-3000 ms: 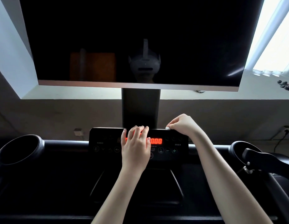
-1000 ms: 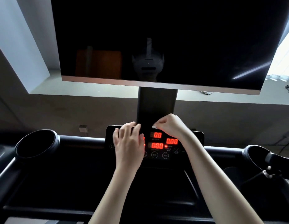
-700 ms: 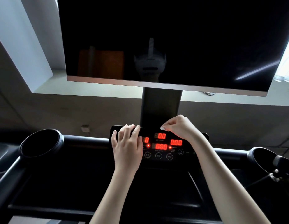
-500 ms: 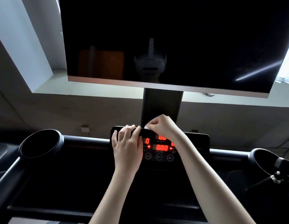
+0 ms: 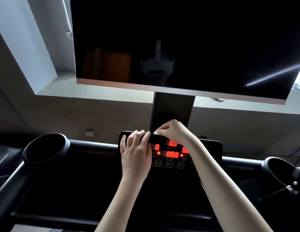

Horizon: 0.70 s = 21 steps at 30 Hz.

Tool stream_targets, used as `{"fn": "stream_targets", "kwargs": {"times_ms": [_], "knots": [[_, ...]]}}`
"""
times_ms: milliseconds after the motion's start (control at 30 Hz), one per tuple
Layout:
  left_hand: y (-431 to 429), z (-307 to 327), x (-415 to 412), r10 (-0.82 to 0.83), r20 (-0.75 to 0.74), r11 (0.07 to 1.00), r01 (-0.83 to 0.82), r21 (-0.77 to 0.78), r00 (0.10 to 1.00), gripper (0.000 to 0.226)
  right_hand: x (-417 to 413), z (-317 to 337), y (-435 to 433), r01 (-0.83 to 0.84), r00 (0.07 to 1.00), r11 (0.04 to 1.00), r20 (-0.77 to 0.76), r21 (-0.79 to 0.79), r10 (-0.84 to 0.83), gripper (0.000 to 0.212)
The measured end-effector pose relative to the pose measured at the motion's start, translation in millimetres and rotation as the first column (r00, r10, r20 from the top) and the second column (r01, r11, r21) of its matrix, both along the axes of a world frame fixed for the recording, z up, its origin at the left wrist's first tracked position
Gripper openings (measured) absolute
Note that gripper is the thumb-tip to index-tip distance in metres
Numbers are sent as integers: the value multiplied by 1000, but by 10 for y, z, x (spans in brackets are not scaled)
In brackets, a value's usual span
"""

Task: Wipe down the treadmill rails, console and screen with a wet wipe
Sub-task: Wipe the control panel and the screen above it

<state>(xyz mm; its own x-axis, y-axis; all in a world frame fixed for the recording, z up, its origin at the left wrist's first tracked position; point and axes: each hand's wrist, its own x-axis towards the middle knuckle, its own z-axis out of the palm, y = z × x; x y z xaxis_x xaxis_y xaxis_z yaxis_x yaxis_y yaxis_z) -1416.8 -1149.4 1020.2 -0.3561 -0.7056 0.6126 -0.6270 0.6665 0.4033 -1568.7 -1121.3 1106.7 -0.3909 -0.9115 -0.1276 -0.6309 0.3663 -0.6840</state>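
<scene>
Cupholder (image 5: 66, 144) beside console (image 5: 204, 148), left hand (image 5: 135, 154) flat on it, right hand (image 5: 174, 129) pinching wipe (image 5: 156, 133)

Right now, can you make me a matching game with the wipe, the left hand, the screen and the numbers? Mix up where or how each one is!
Things:
1. wipe
2. left hand
3. screen
4. numbers

Place or state:
A. glowing red
B. dark, up above the console
C. pinched by the right hand at the console's top edge
D. resting on the console's left part

Pairs: 1-C, 2-D, 3-B, 4-A
</scene>
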Motion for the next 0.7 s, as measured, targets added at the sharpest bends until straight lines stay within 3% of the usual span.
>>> {"fn": "stream_targets", "kwargs": {"times_ms": [133,300,467,600,700], "knots": [[-3,5,28,-24,12,1000,24,-2,1000,42,-84,-13,43,50,998,999,-28,1,-50,12],[6,38,51,-41,-21,998,41,42,999,44,139,-23,-158,-23,998,999,-51,33,25,15],[-113,45,242,37,-59,998,-34,62,998,46,52,9,-66,25,999,999,23,30,-25,14],[-188,49,319,18,-74,1000,-16,24,997,44,269,-24,-301,30,995,996,-97,79,-22,21],[-183,38,319,7,-91,1000,-5,30,996,44,313,-19,-283,39,995,998,-95,49,-34,21]]}}
